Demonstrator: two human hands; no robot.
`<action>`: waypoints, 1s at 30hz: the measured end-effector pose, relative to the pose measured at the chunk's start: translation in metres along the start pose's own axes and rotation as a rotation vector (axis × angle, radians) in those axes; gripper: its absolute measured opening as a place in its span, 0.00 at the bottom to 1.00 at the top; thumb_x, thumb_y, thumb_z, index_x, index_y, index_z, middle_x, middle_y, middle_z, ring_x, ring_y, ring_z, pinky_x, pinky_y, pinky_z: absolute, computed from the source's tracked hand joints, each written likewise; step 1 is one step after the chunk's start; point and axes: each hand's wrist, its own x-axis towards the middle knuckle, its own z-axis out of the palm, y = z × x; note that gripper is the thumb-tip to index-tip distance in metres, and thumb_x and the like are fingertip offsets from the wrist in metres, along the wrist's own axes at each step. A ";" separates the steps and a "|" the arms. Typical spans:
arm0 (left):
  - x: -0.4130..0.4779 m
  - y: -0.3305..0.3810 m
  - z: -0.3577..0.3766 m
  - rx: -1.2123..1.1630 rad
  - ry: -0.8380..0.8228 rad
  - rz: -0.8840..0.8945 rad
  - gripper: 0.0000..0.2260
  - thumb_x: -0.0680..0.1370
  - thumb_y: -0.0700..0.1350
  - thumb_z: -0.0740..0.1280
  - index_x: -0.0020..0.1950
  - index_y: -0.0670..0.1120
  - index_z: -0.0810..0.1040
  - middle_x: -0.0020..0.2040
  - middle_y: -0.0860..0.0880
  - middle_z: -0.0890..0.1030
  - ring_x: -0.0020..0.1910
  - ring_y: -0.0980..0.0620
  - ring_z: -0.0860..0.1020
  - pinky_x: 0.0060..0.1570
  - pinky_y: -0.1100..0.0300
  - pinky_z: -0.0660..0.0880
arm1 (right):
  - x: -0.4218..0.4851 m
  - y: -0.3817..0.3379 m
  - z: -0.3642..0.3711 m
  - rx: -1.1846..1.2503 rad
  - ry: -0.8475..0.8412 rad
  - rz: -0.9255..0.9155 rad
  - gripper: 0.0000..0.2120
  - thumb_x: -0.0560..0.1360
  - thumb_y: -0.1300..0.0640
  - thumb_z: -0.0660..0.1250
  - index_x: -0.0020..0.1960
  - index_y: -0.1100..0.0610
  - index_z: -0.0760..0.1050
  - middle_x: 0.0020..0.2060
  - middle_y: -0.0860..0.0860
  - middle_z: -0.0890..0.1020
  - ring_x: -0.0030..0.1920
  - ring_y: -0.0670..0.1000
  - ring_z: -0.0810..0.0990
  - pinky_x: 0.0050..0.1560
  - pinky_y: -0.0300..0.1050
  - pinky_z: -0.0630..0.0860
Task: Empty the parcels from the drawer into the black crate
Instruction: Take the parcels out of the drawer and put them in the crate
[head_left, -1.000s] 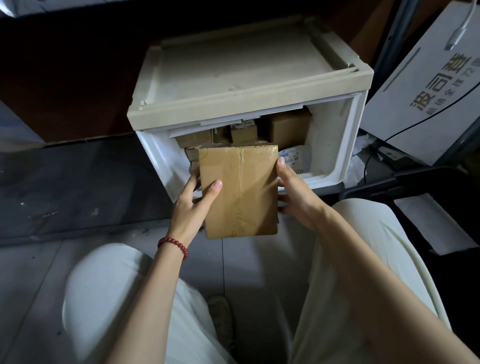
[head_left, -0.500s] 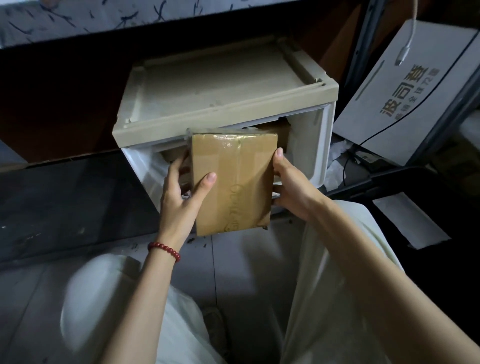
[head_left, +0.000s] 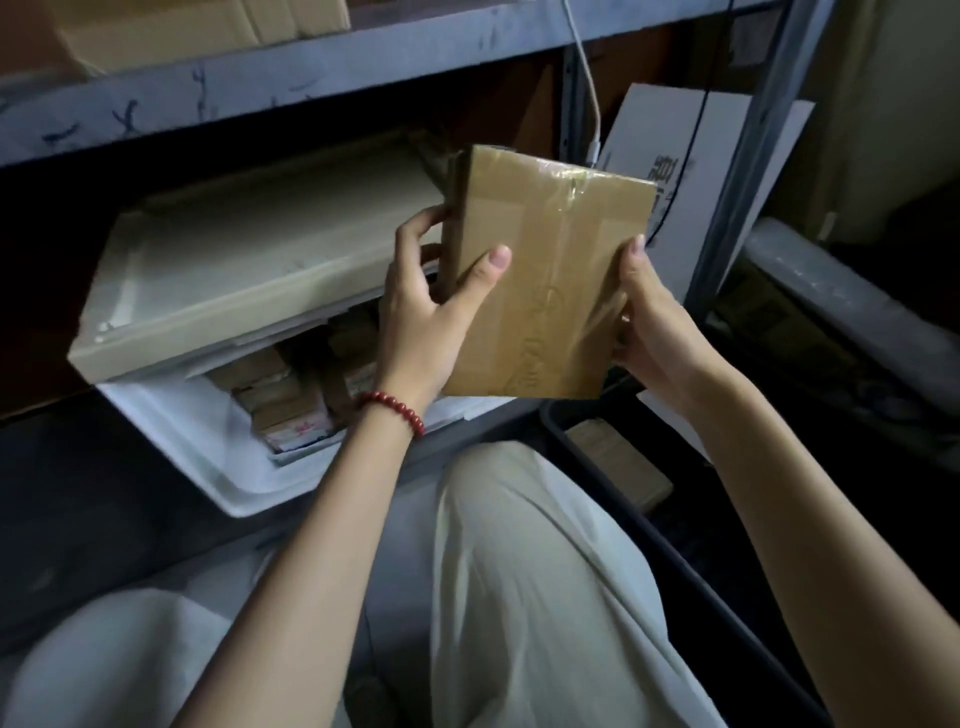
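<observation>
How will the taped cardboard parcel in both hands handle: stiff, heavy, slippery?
Probably stiff: the cardboard parcel shows flat faces between the left hand and right hand. Likely light, held up by finger grips alone. Glossy tape may be slippery.

Storeroom: metal shelving (head_left: 311, 73), boxed parcels (head_left: 280, 400).
</observation>
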 end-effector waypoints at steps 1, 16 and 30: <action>0.003 0.002 0.015 -0.001 -0.043 -0.005 0.20 0.71 0.63 0.68 0.60 0.67 0.64 0.63 0.59 0.72 0.63 0.54 0.71 0.56 0.49 0.75 | -0.003 0.001 -0.013 0.019 0.036 0.002 0.26 0.78 0.34 0.46 0.73 0.39 0.61 0.68 0.44 0.72 0.65 0.49 0.74 0.63 0.60 0.72; 0.011 -0.056 0.202 0.075 -0.478 -0.168 0.27 0.76 0.63 0.63 0.72 0.58 0.61 0.62 0.58 0.70 0.59 0.55 0.71 0.54 0.58 0.68 | -0.027 0.094 -0.152 0.135 0.418 0.154 0.26 0.77 0.37 0.60 0.72 0.40 0.61 0.59 0.38 0.78 0.57 0.41 0.78 0.48 0.48 0.79; 0.008 -0.154 0.229 0.297 -0.678 -0.309 0.38 0.68 0.70 0.67 0.70 0.72 0.47 0.71 0.55 0.67 0.67 0.47 0.71 0.63 0.46 0.70 | -0.004 0.190 -0.164 0.008 0.509 0.333 0.27 0.71 0.38 0.70 0.66 0.38 0.61 0.61 0.45 0.75 0.57 0.47 0.77 0.54 0.46 0.75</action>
